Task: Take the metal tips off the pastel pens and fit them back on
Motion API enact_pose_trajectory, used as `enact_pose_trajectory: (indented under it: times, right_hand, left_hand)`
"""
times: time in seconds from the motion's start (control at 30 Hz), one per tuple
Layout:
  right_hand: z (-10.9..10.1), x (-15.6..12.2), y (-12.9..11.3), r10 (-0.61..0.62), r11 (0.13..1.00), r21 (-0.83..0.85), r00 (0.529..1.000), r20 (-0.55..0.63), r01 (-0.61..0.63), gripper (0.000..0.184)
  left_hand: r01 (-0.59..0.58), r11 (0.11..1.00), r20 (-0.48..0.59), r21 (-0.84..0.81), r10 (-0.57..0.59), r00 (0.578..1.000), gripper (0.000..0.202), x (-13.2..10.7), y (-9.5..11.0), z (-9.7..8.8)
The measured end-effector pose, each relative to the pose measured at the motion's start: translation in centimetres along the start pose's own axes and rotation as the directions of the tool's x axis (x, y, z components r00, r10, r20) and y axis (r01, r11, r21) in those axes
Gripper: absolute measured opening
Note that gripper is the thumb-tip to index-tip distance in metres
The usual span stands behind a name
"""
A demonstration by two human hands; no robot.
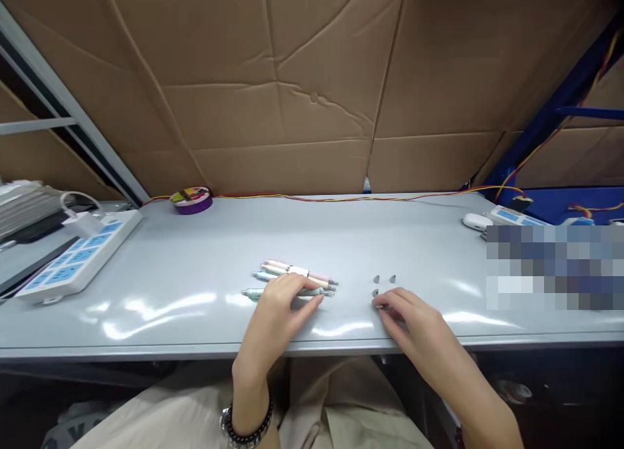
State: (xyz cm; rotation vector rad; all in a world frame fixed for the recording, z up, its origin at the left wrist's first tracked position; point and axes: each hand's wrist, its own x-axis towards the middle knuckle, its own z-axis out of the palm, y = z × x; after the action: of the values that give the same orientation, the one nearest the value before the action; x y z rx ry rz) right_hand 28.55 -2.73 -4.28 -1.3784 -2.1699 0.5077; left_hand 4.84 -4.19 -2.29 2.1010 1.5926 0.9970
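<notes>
My left hand (283,306) rests over a small group of pens, its thumb and fingers closed round a light green pen (254,293). Behind it lie a cream pen (319,281), a pale blue pen (263,275) and a pink pen (279,264), roughly side by side. On the right, my right hand (412,316) is pinched low over the tabletop, with a small shiny bit at its fingertips that looks like a metal pen tip (379,307). Just beyond these fingers stand small silver cone-shaped pieces (376,279), one nearly touching the index finger.
A white power strip (68,277) with a plugged-in charger (86,223) is at the left. Against the cardboard backing (292,117) sit a purple tape roll (192,202) and a thin red-yellow wire (312,198). A white mouse-like object (476,222) and a blurred patch lie right.
</notes>
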Motion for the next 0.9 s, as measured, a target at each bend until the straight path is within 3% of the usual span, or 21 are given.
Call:
enact_pose_trajectory:
  times: [0.23,0.37,0.5,0.73,0.9]
  right_hand:
    - [0.3,0.3,-0.4,-0.020,1.000,-0.011,1.000,0.005,0.020,0.019]
    - [-0.4,0.0,-1.2,-0.017,1.000,0.010,0.997,-0.070,0.018,0.017]
    - [-0.1,0.1,-2.5,-0.109,0.992,0.043,0.977,-0.184,0.118,0.015]
    - [2.1,0.8,-4.5,-0.239,0.943,0.189,0.951,-0.197,0.276,0.014]
    - [2.4,1.1,-4.7,-0.164,0.943,0.263,0.972,-0.166,0.204,0.010]
  left_hand:
    - [0.018,0.999,0.014,-0.038,-0.017,1.000,0.002,-0.1,-0.3,0.1]
    - [0.028,0.998,0.013,-0.052,-0.027,1.000,0.005,0.0,-0.4,0.0]
    - [0.018,0.998,0.022,-0.061,-0.017,1.000,0.006,0.0,-0.2,0.0]
    - [-0.007,0.993,0.072,-0.116,0.015,0.997,0.007,-0.5,0.5,0.3]
    - [0.001,0.995,0.087,-0.101,0.008,0.996,0.008,-0.5,0.8,0.4]
